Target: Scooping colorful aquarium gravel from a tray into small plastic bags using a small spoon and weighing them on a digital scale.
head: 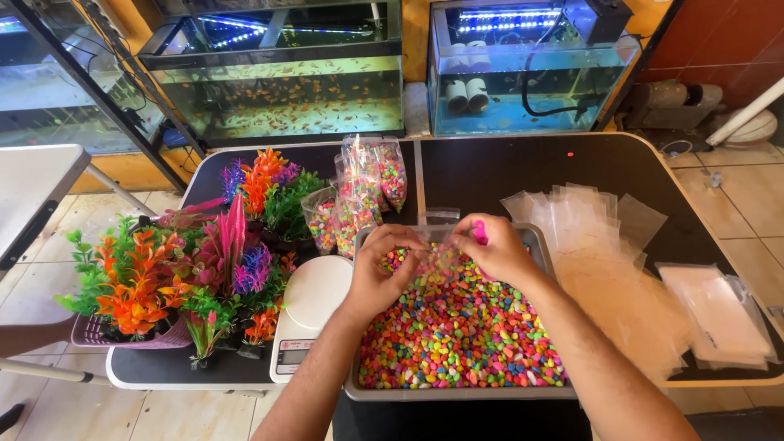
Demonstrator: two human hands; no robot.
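A grey tray (457, 394) full of small multicoloured pebbles (461, 335) sits on the black table in front of me. Over its far end, my left hand (377, 273) holds open a small clear plastic bag (433, 255) with some pebbles in it. My right hand (496, 247) grips a pink scoop (480, 232) at the bag's mouth. Both hands are close together above the pebbles.
A white digital scale (309, 314) stands left of the tray. Filled pebble bags (359, 196) lean behind it. Plastic aquarium plants (188, 269) crowd the table's left. Empty clear bags (596, 237) lie to the right. Two fish tanks (286, 90) stand behind the table.
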